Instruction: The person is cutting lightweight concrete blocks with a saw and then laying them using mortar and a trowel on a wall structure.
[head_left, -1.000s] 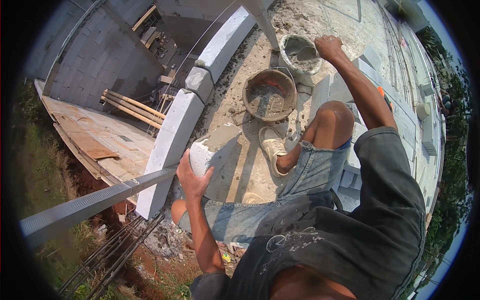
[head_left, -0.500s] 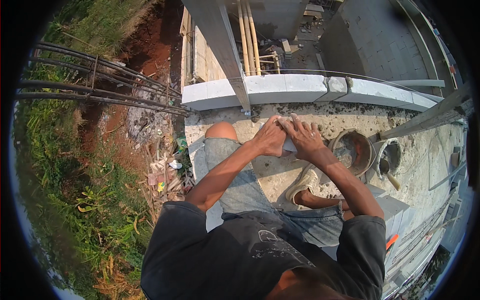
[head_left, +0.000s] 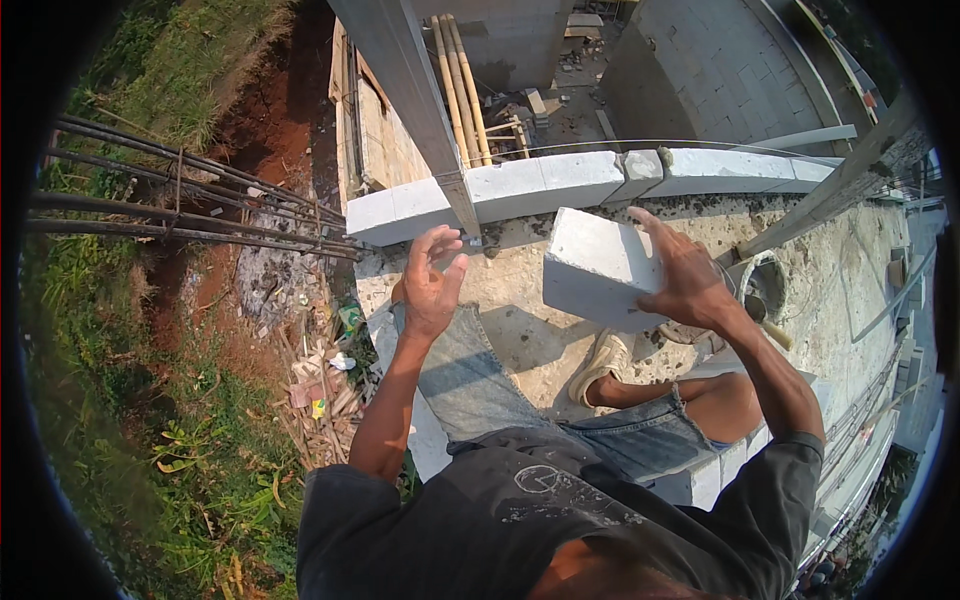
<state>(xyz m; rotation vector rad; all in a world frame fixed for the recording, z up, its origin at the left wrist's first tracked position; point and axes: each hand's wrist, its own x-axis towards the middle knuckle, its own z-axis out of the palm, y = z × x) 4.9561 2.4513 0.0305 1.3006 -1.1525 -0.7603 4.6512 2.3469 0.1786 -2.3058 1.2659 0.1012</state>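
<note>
A light grey-white lightweight concrete block (head_left: 598, 268) is held up in front of my knees, above the rough concrete. My right hand (head_left: 688, 272) grips its right end, fingers over the far side and thumb on the near face. To the left, over my bent knee, my left hand (head_left: 433, 287) is raised with its fingers apart and slightly curled, holding nothing. It does not touch the block. Beyond both hands runs a low course of similar white blocks (head_left: 545, 183). My right hand and the block hide most of the mortar bucket.
A timber post (head_left: 415, 100) stands against the block course, and another slanting post (head_left: 830, 190) is at the right. Bundled steel bars (head_left: 200, 205) jut out left over the slab's edge and lower ground. A grey container (head_left: 765, 285) sits behind my right hand. Bamboo poles (head_left: 456, 90) lean beyond the course.
My hands, together in the middle before, have parted. The left has moved left, off the block; the right has moved right and now holds the block, which shows in full. My view has shifted slightly.
</note>
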